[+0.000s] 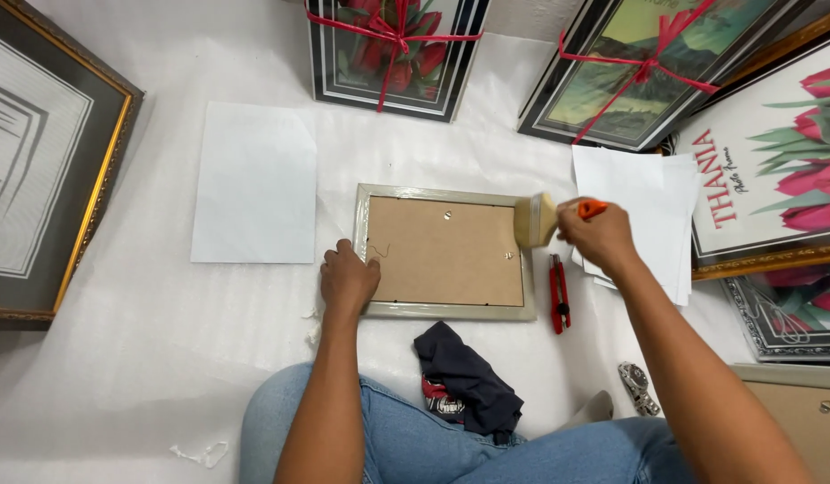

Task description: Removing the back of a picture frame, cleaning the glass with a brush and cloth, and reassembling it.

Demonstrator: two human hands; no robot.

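- A gold-edged framed print (47, 170) lies at the far left on the white sheeting (146, 341).
- A blank white sheet (254, 184) lies flat, just left of the frame (444, 309).
- The left hand (348, 278) presses down on the frame's lower left corner, fingers curled over the edge, pinning it rather than lifting it.
- The frame lies face down in the middle, its brown backing board (442, 255) up, between the two hands.
- A dark cloth (464, 372) is bunched just below the frame, by the person's jeans (415, 444).
- The brush (534, 220) has its bristles over the frame's upper right corner.
- A red cutter (558, 294) lies just beside the frame's right edge.
- The right hand (599, 235) is clenched around the brush's orange handle, just off the frame's right side.
- A stack of white papers (652, 211) lies under and behind that hand.
- A wristwatch (637, 387) lies near the right knee.
- Two ribbon-tied pictures (393, 54) stand along the top; tulip prints (778, 170) sit at the right.
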